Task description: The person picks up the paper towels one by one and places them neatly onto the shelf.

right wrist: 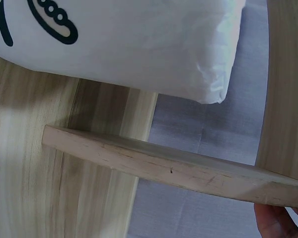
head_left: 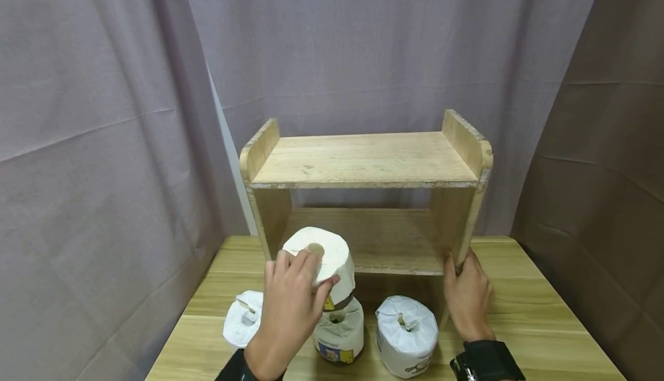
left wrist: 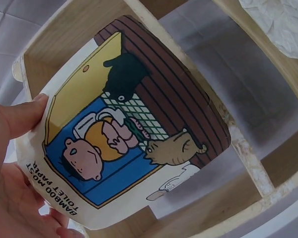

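Observation:
My left hand [head_left: 287, 306] holds a wrapped toilet paper roll [head_left: 337, 263], fingers at its core hole and thumb on its side. The roll is tilted in front of the shelf's lower board. Its wrapper [left wrist: 124, 119] shows a cartoon and printed words in the left wrist view. With my right hand [head_left: 469, 297] I grip the right side panel of the wooden shelf [head_left: 363, 159], near the lower board. In the right wrist view only a few fingers [right wrist: 273, 220] show beside the panel edge [right wrist: 174, 171].
On the wooden table [head_left: 534, 312], a white roll [head_left: 242, 323] stands at the left, partly behind my left hand. Another roll [head_left: 339, 332] stands below the held one, and a third roll [head_left: 407, 335] nearer the right panel. Grey curtains [head_left: 363, 41] hang behind.

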Demonstrator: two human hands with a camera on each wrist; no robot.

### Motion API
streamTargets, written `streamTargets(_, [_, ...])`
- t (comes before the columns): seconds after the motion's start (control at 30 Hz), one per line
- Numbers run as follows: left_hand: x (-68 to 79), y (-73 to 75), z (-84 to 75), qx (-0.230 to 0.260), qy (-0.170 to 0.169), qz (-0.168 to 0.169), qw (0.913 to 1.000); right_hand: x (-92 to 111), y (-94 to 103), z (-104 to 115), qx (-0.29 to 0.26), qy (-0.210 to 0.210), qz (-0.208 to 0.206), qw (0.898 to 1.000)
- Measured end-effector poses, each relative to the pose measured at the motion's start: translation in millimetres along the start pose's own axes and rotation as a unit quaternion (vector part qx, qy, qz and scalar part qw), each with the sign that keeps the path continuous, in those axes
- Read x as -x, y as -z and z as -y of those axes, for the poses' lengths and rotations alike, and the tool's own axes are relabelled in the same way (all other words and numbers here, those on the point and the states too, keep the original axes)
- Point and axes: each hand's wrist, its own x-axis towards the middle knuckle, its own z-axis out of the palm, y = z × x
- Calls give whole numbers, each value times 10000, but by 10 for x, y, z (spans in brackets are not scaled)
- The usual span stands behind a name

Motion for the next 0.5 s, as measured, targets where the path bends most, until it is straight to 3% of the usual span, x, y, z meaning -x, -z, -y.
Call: streamTargets(0.5, [-153,-24,274,411,-7,400,9984,-1,-7,2,59,-1,-39,10000])
